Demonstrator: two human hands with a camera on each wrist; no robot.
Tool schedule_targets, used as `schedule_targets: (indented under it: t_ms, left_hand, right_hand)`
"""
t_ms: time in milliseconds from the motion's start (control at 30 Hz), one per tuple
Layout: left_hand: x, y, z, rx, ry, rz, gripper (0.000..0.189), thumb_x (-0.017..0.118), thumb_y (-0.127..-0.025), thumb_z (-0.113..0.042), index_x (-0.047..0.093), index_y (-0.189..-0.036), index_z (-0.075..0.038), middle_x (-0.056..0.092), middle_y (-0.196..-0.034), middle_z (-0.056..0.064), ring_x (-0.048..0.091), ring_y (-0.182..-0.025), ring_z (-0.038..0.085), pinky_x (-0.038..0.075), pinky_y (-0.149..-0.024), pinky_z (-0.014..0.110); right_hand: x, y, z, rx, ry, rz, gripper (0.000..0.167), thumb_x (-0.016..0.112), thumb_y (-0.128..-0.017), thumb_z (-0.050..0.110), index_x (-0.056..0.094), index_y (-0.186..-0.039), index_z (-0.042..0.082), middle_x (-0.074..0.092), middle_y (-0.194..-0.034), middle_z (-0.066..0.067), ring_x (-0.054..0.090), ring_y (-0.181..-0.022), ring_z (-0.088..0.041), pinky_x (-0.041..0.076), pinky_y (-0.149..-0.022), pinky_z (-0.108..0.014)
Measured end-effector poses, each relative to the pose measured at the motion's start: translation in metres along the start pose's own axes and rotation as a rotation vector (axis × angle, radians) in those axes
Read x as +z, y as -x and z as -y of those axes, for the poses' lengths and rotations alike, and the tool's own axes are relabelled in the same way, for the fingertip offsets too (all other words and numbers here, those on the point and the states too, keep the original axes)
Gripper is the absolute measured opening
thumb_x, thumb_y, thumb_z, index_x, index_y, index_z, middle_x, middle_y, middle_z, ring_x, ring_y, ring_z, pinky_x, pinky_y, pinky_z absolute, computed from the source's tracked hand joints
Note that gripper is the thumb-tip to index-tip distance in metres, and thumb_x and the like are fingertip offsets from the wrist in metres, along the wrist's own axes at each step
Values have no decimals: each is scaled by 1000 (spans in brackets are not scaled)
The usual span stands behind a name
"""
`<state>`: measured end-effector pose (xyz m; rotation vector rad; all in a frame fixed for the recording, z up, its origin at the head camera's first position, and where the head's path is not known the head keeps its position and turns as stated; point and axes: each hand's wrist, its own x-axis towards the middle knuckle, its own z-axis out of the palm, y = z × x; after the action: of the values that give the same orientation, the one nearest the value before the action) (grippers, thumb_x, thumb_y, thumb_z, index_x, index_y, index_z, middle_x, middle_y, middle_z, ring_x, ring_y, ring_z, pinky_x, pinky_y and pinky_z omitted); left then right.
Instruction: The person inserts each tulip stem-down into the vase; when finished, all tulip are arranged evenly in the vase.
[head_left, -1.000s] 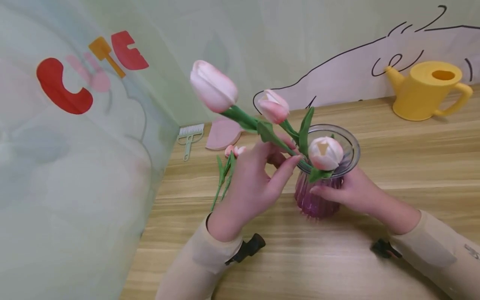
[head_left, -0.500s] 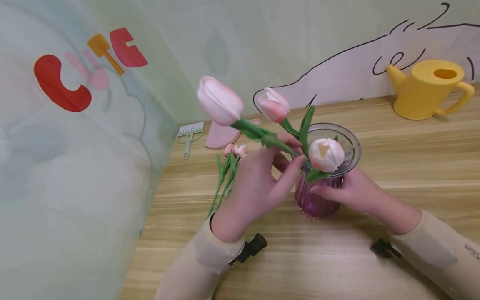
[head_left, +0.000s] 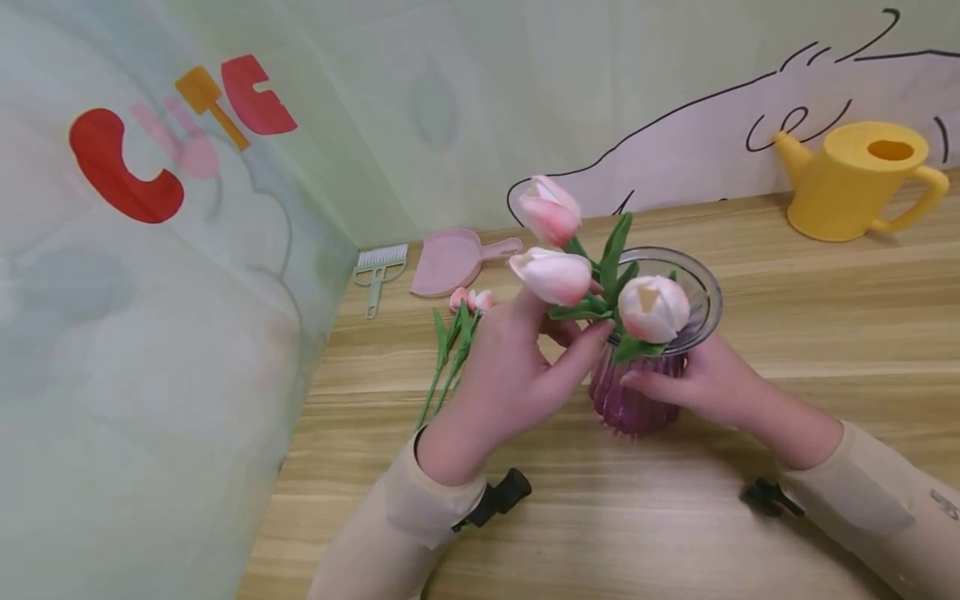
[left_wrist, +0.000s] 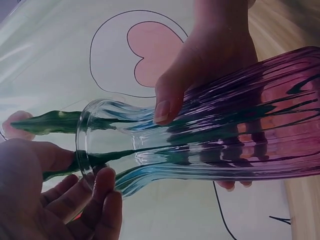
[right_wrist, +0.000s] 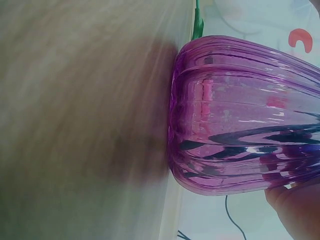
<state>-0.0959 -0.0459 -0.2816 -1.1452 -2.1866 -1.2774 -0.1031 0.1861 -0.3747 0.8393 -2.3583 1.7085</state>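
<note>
My left hand (head_left: 510, 375) pinches the stem of a pink-and-white tulip (head_left: 551, 277) right at the rim of a ribbed glass vase. The vase (head_left: 630, 404) is purple below and clear at its flared mouth. Around its body curls my right hand (head_left: 720, 387), thumb in front. Two more tulips stand in the vase: one pink bloom (head_left: 551, 210) leaning left at the back, one paler bloom (head_left: 654, 308) low over the front rim. Through the glass, the left wrist view shows dark green stems (left_wrist: 200, 142) reaching down inside.
More tulips (head_left: 446, 358) lie on the wooden table (head_left: 615, 533) left of the vase, partly behind my left hand. Beyond them are a pink dustpan (head_left: 447, 262) and a small green brush (head_left: 378, 275). A yellow watering can (head_left: 855, 183) stands at the back right.
The tulip in my left hand has come down and swung right, its stem sinking into the vase and its bloom now beside the others. My right hand stays on the vase.
</note>
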Motion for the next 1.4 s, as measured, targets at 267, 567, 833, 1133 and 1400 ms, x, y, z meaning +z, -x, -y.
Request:
schedule_targets:
  t_ms: [267,567,833,1133,1400]
  left_hand:
    - [-9,1,2,32,52,-39,33,75,-90,-3,59,-118,3,70,-107,12,73,-80,13,62,-77,20]
    - [-27,10,9,28,88,-92,37,71,-87,-10,58,-118,4,69,-105,15,72,-74,16,62,-69,27]
    - [-33,34,27,-161,-106,-67,20,67,-97,-11,61,-113,-1,69,-102,9,71,-79,13,63,-76,27]
    - [-40,66,54,-343,-344,27,19,70,-96,-15,64,-114,-9,72,-100,3,69,-76,8,62,-72,25]
    - [-48,89,71,-537,-393,44,17,73,-95,-17,66,-109,-12,67,-86,-1,59,-68,10,52,-60,27]
  right_hand:
    - [0,1,0,-4,13,-20,72,84,-76,-4,50,-139,5,63,-128,12,58,-121,-4,42,-108,-12]
    - [0,3,0,16,23,-22,73,85,-76,-3,50,-139,6,62,-128,15,57,-122,-3,41,-107,-11]
    - [-1,3,0,17,31,-23,73,85,-76,-2,51,-139,5,62,-129,17,56,-122,-2,41,-108,-10]
    - [-1,3,2,41,34,-10,74,85,-79,1,49,-142,9,62,-132,3,55,-123,-2,40,-107,-10]
    - [-1,3,2,60,37,3,73,85,-80,3,47,-143,8,63,-132,-9,54,-123,-1,40,-107,-10]
